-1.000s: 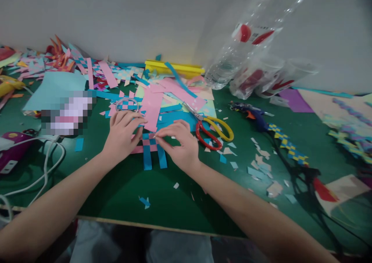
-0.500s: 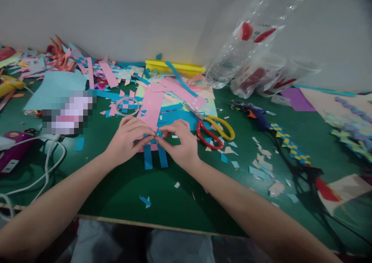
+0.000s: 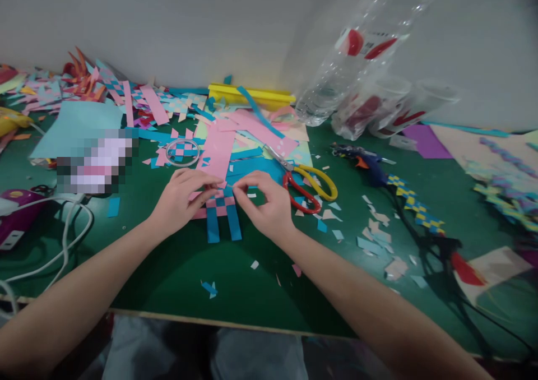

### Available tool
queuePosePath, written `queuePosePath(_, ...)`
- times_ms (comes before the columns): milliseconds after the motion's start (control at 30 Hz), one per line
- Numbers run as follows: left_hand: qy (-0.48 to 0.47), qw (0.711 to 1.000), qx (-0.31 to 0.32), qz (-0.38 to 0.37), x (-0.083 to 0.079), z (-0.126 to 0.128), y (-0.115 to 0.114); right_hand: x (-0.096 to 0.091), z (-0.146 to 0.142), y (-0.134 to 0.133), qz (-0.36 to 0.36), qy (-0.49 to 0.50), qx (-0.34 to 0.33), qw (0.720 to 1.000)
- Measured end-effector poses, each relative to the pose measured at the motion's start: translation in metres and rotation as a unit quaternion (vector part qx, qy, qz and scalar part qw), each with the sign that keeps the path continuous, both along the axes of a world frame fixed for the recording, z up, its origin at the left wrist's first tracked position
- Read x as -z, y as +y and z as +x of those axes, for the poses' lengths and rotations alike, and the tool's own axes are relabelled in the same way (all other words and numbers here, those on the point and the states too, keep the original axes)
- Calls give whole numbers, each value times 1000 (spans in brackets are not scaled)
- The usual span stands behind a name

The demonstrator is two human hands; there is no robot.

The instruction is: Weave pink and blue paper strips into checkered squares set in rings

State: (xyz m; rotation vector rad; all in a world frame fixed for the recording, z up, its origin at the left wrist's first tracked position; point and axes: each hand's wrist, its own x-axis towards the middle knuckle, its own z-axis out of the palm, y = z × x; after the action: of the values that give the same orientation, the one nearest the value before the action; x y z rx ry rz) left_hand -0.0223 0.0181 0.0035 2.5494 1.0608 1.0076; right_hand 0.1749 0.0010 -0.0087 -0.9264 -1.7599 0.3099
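Two bare hands work above a green surface [image 3: 176,279], seen from the wearer's viewpoint. The left hand [image 3: 181,199] and right hand [image 3: 268,204] face each other, near but apart, with fingers curled and fingertips over a small woven piece of pink and blue paper [image 3: 220,202]. The right thumb and forefinger come together at their tips; whether either hand grips anything is too small to tell. The woven piece lies in the middle of the surface, two blue strips [image 3: 213,227] reaching from it toward the wearer. Just beyond it lies a wide pink strip [image 3: 216,147] among other colored papers. To its left, a clear ring [image 3: 182,165] surrounds a blue and pink checked piece. Just right of the right hand rest scissors [image 3: 287,167] with one red and one yellow handle. Small paper scraps [image 3: 374,237] lie farther right. Toward the wall are a clear plastic bottle [image 3: 325,91] and cups with red marks [image 3: 435,94]. A pale blue sheet [image 3: 86,119] lies at left.
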Motion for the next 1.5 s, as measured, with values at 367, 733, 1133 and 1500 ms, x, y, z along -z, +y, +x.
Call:
queuePosePath(367, 93, 985, 145, -18, 13, 5, 1, -1, 33, -34, 168, -248, -185, 936)
queuePosePath(733, 109, 982, 138, -71, 16, 9, 4, -2, 33, -29, 177, -362, -156, 902)
queuePosePath(1133, 55, 984, 117, -126, 21, 12, 9, 2, 33, -28, 172, -360, -150, 905)
queuePosePath(1500, 7, 986, 129, -106, 25, 16, 10, -15, 35, -42, 297, -290, -76, 906)
